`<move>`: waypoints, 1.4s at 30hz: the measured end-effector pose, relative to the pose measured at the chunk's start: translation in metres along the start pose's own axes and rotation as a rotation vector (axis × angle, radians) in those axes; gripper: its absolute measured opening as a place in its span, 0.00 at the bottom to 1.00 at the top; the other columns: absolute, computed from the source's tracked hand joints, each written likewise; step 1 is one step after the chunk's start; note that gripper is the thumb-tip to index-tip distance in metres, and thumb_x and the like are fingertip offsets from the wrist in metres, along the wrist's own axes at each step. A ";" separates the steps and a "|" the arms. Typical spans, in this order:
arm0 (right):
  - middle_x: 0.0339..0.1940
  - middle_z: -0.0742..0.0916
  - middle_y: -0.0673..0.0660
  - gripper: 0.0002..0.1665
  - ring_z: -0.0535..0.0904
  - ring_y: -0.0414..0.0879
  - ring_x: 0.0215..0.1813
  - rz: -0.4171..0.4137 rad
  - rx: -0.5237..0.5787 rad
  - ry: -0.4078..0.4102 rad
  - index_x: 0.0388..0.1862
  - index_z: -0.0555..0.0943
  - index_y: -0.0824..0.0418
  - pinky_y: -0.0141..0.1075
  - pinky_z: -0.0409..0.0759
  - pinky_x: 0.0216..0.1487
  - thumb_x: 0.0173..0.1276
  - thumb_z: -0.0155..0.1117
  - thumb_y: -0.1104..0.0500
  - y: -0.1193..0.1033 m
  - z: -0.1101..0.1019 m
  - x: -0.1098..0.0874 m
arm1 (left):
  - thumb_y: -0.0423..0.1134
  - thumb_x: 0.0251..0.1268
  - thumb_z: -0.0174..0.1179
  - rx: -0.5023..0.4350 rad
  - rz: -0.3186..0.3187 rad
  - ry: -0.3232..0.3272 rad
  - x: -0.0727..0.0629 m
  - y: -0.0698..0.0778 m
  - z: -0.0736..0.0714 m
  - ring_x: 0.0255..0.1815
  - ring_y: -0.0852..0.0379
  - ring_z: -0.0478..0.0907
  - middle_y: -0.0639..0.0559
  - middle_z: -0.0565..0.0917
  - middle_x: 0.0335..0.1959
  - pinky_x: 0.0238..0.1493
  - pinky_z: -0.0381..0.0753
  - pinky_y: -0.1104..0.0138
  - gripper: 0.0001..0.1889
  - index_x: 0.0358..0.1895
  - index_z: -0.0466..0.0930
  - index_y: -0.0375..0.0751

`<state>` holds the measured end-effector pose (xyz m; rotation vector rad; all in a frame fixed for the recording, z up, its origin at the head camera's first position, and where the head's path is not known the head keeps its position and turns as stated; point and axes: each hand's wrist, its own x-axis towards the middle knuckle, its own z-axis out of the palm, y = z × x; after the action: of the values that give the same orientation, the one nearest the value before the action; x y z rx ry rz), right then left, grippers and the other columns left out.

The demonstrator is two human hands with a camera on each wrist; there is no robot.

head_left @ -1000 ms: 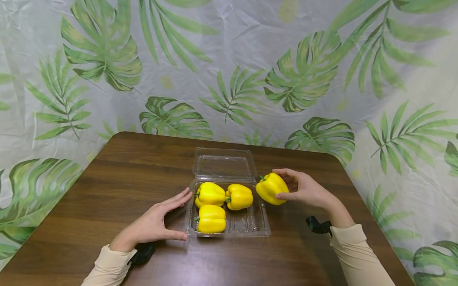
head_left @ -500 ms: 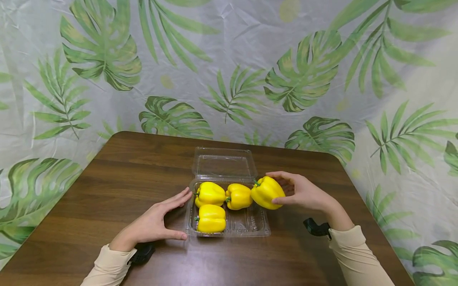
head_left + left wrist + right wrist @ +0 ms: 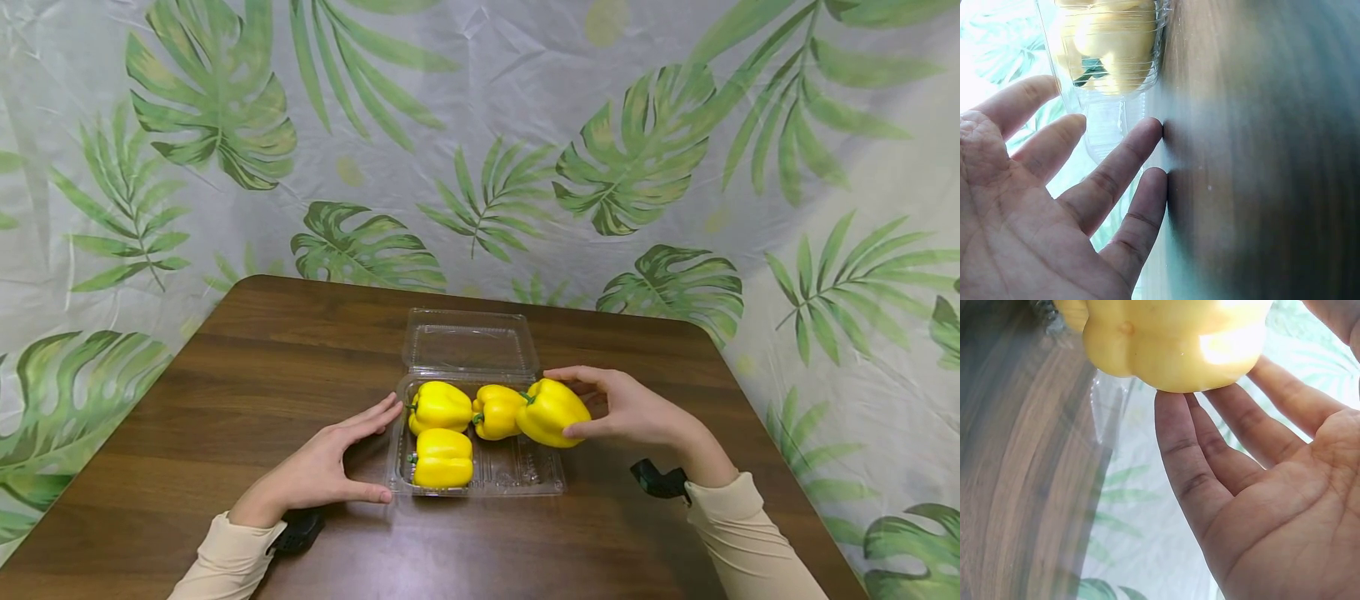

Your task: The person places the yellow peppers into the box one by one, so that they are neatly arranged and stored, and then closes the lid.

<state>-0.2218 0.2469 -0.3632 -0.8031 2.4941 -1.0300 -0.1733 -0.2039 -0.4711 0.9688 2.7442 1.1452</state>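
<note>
Between thumb and fingers, my right hand holds a yellow bell pepper over the right side of a clear plastic clamshell container. In the right wrist view the fingers support the bottom of this pepper. Inside the container lie a back-left pepper, a front-left pepper and a back-right pepper, partly hidden by the held one. My left hand is spread at the container's left side, fingers extended. In the left wrist view some fingertips of the left hand rest on the table.
The container's clear lid lies folded back behind its base. Everything stands on a dark brown wooden table. A leaf-patterned cloth hangs behind the table's far edge.
My right hand has carried the held pepper leftward and slightly toward me, from beside the container to over its right side. The left hand and the other peppers stay put.
</note>
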 end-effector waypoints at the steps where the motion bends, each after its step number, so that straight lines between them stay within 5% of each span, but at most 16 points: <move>1: 0.71 0.83 0.58 0.47 0.84 0.55 0.65 -0.002 -0.004 -0.004 0.81 0.72 0.57 0.39 0.87 0.61 0.67 0.82 0.53 -0.001 0.001 0.000 | 0.60 0.51 0.84 0.000 0.001 0.000 0.000 0.000 0.000 0.84 0.44 0.66 0.52 0.60 0.89 0.77 0.74 0.45 0.58 0.85 0.63 0.51; 16: 0.73 0.83 0.57 0.47 0.82 0.55 0.67 -0.026 -0.049 -0.059 0.81 0.72 0.56 0.46 0.85 0.66 0.66 0.82 0.52 -0.012 0.006 0.003 | 0.60 0.51 0.84 0.001 0.003 0.001 0.000 0.000 0.000 0.84 0.44 0.66 0.52 0.59 0.89 0.77 0.73 0.45 0.58 0.85 0.63 0.51; 42: 0.72 0.84 0.54 0.44 0.83 0.49 0.66 -0.038 -0.100 -0.204 0.79 0.75 0.53 0.39 0.85 0.64 0.65 0.82 0.55 -0.034 0.011 0.014 | 0.58 0.51 0.84 0.013 0.017 0.015 0.000 0.003 0.000 0.84 0.43 0.66 0.48 0.61 0.88 0.76 0.73 0.44 0.58 0.85 0.64 0.49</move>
<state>-0.2144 0.2125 -0.3475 -0.9384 2.3796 -0.7967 -0.1712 -0.2023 -0.4693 0.9903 2.7641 1.1435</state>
